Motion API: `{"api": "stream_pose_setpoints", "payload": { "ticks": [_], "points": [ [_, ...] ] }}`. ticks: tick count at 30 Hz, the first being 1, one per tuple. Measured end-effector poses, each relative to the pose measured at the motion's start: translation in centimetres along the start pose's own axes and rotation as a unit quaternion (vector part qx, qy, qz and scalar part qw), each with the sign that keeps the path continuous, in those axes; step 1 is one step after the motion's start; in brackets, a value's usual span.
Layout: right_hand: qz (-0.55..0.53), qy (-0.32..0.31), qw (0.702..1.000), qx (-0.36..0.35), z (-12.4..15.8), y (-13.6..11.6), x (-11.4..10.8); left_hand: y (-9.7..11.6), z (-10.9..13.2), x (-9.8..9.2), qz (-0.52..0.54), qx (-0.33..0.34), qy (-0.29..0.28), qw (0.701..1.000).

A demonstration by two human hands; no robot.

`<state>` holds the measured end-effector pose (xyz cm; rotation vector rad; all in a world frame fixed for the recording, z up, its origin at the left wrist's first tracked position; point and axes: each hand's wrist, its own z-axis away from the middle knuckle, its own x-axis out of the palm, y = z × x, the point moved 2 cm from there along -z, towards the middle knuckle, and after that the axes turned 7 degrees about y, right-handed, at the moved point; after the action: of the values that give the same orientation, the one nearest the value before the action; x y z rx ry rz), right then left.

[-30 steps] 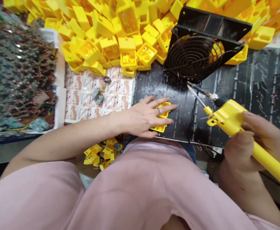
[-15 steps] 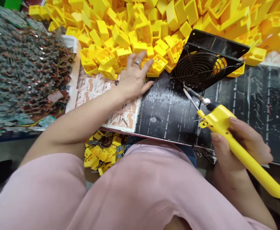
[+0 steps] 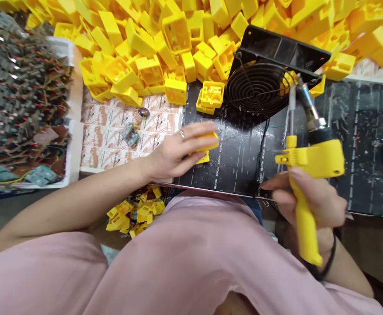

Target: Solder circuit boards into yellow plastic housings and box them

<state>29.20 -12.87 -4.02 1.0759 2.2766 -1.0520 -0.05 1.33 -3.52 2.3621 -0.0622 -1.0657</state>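
Observation:
My left hand (image 3: 191, 151) is closed around a yellow plastic housing (image 3: 211, 142) low over the black bench mat (image 3: 240, 148); the fingers hide much of it. In my right hand (image 3: 316, 199) is a yellow soldering iron (image 3: 319, 159) of the pistol-grip kind, its metal tip and thin feed tube pointing away from me. The tip stands near the right side of a black fan (image 3: 259, 89). Between the fan and the pile, another open yellow housing (image 3: 211, 94) lies on the mat. A small circuit board (image 3: 130, 134) with wires rests left of my left hand.
A large heap of yellow housings (image 3: 142, 39) spans the back. On the left, a white tray (image 3: 76, 148) is packed with circuit boards (image 3: 21, 105). More yellow parts (image 3: 139, 212) sit below the bench edge. A black cable (image 3: 262, 153) runs from the fan toward me.
My left hand has drawn back from the pile with a yellow housing. My right hand has turned the soldering iron more upright, its tip moving right. A circuit board now shows on the left.

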Motion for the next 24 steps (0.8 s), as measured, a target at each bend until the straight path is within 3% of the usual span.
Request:
{"api": "stream_pose_setpoints", "payload": {
  "ticks": [2,3,6,8,12,15,17,21,24],
  "points": [
    [0.017,-0.023,0.996,-0.089,-0.9,-0.3,0.6,-0.5,0.8,-1.2,-0.046,-0.065,0.025,0.996],
    [0.020,-0.032,0.992,-0.117,-1.3,-0.4,1.0,-0.8,1.5,-1.7,-0.070,-0.079,0.012,0.994],
    [0.009,-0.056,0.987,-0.153,-2.8,-1.1,2.6,-1.1,3.7,-2.2,-0.108,-0.067,-0.079,0.989],
    [-0.025,-0.084,0.980,-0.181,-4.0,-2.0,4.4,-1.0,4.8,-2.2,-0.120,-0.076,-0.110,0.984],
    [-0.089,-0.135,0.961,-0.225,-5.9,-4.0,8.7,-0.9,5.4,-2.2,-0.170,-0.159,-0.090,0.968],
    [-0.052,-0.156,0.959,-0.230,-6.1,-4.7,10.8,-0.5,5.4,-2.6,-0.182,-0.184,-0.072,0.963],
    [-0.018,-0.148,0.966,-0.212,-5.9,-4.9,10.8,-0.3,5.5,-2.8,-0.181,-0.185,-0.079,0.963],
    [-0.007,-0.075,0.988,-0.138,-4.9,-5.1,9.2,0.0,4.8,-2.4,-0.236,-0.180,-0.118,0.948],
    [0.028,-0.030,0.991,-0.125,-4.2,-5.0,8.4,0.4,3.6,-2.1,-0.277,-0.163,-0.140,0.936]
  ]
}}
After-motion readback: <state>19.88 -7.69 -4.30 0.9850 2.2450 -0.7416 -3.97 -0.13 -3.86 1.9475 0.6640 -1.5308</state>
